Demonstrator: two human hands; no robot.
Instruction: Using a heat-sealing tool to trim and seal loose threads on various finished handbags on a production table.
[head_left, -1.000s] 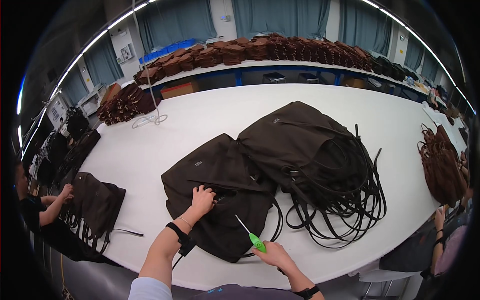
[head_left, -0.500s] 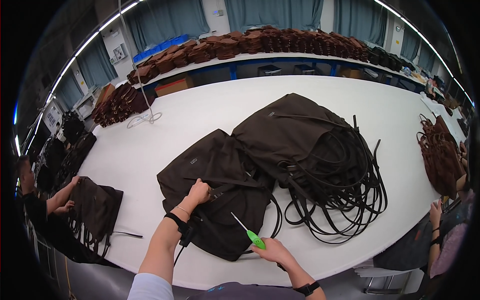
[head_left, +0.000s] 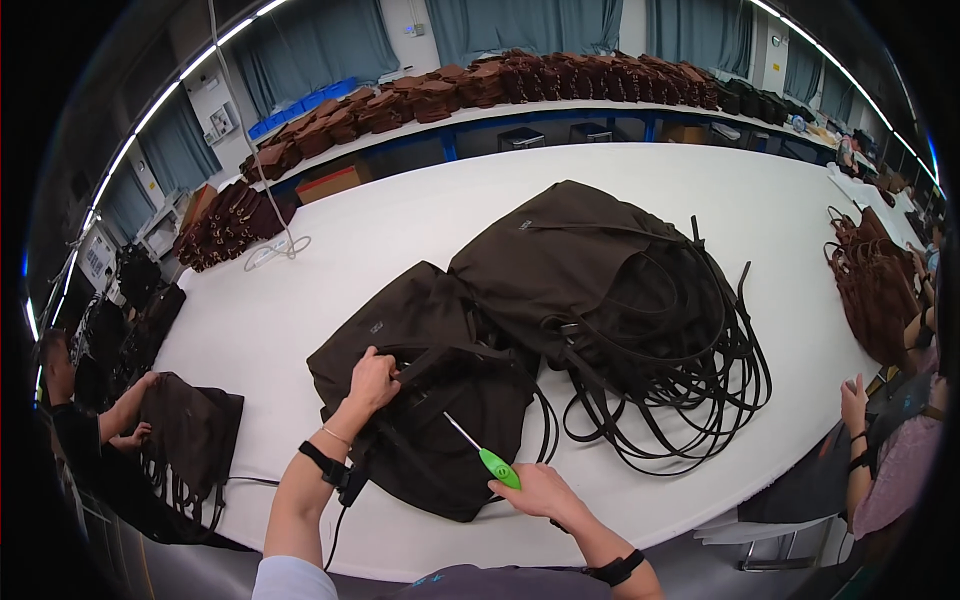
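A dark brown fabric bag lies in front of me on the white table, with straps across it. My left hand is closed on a strap or fabric fold on its upper left part. My right hand holds a green-handled tool, its thin metal shaft pointing up-left over the bag, toward the left hand. Whether the tip touches the fabric I cannot tell. Touching that bag on the upper right is a larger pile of dark brown bags with many looping straps.
A co-worker at far left handles a dark bag; people at right stand by hanging brown bags. A white cable descends onto the table's back left. Behind stand a long bench with stacked brown pieces and blue bins.
My left hand has moved left and up, lifting a strap or fold across the bag, and its fingers have closed. My right hand has shifted slightly left with the tool. The view has also shifted.
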